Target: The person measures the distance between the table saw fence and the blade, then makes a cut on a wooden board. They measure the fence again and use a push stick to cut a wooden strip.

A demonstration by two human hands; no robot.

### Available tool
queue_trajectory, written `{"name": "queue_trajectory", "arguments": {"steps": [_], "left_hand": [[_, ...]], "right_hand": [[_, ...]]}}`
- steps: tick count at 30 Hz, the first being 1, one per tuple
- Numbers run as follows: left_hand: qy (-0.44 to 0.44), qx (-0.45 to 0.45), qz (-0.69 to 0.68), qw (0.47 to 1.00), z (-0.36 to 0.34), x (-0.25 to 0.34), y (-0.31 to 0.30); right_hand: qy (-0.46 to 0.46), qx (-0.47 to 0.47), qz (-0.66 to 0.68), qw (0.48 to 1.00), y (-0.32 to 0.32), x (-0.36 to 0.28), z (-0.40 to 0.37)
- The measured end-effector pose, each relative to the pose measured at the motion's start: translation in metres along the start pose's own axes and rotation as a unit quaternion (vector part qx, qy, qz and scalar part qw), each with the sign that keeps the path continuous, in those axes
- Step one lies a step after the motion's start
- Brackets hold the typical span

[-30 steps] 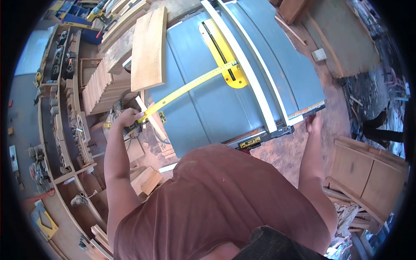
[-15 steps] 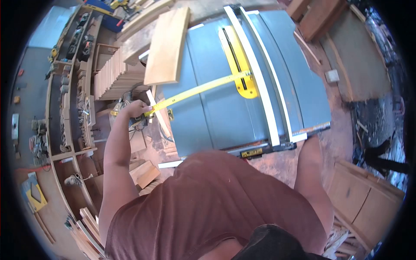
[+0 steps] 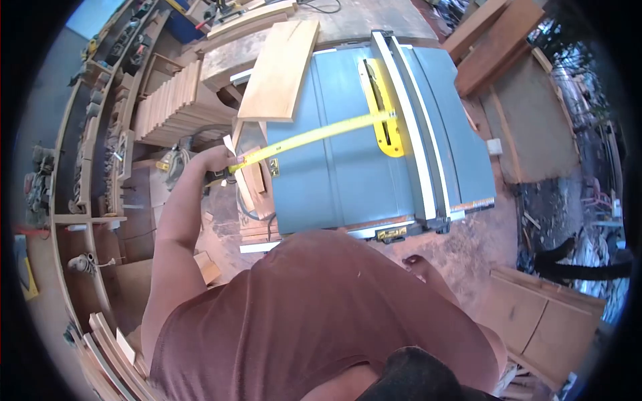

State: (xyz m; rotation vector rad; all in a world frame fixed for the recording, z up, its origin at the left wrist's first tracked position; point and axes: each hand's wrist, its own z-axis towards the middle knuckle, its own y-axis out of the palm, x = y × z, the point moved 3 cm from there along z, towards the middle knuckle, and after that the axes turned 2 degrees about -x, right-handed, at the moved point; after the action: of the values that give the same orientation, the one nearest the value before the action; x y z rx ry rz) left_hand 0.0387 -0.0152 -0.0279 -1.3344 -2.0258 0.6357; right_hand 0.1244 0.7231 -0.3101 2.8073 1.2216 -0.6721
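My left hand point(image 3: 217, 160) is closed around the case of a tape measure point(image 3: 233, 168), beyond the left side of a table saw point(image 3: 321, 180). The tape's yellow blade point(image 3: 301, 139) stretches across the blue-grey saw top. Its far end lies over the yellow throat plate point(image 3: 382, 107), close to the long white-edged fence point(image 3: 408, 127). My right hand point(image 3: 418, 266) is off the saw, low in front of its near edge beside my shirt. Its fingers look loosely apart with nothing in them, though they are partly hidden.
A wide board point(image 3: 281, 70) overlaps the saw's far left corner. Stacked wood pieces point(image 3: 177, 107) and a shelf unit point(image 3: 87, 174) stand to the left. Thick timber point(image 3: 501, 53) lies at the far right, and a wooden cabinet point(image 3: 542, 321) stands at the near right.
My right hand has left the fence's near end and come back toward my body. My left hand still holds the tape measure stretched out. The whole view has shifted slightly.
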Motion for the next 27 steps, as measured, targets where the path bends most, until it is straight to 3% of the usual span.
{"name": "queue_trajectory", "arguments": {"steps": [3, 6, 10, 15, 17, 21, 27], "left_hand": [[-0.008, 0.025, 0.007, 1.000, 0.014, -0.009, 0.002], [0.031, -0.025, 0.022, 0.999, 0.003, 0.024, -0.013], [0.055, -0.025, 0.022, 0.998, 0.024, 0.027, -0.012], [0.039, -0.044, 0.027, 0.998, 0.052, 0.012, -0.011], [0.019, -0.019, 0.094, 0.995, 0.051, 0.009, -0.015], [-0.027, -0.061, 0.031, 0.997, 0.034, 0.017, -0.023], [-0.019, -0.071, 0.045, 0.996, 0.019, 0.022, -0.037]], "right_hand": [[-0.005, 0.010, -0.004, 1.000, -0.007, -0.011, -0.011], [-0.003, 0.146, 0.000, 0.989, 0.001, -0.062, -0.093], [-0.015, 0.193, -0.008, 0.981, 0.029, -0.051, -0.136], [0.019, 0.150, 0.008, 0.988, 0.062, -0.010, -0.137], [0.031, 0.139, 0.023, 0.989, 0.072, 0.027, -0.116], [0.070, 0.091, 0.018, 0.993, 0.064, 0.065, -0.100], [0.030, 0.081, 0.065, 0.994, 0.020, 0.094, -0.046]]}}
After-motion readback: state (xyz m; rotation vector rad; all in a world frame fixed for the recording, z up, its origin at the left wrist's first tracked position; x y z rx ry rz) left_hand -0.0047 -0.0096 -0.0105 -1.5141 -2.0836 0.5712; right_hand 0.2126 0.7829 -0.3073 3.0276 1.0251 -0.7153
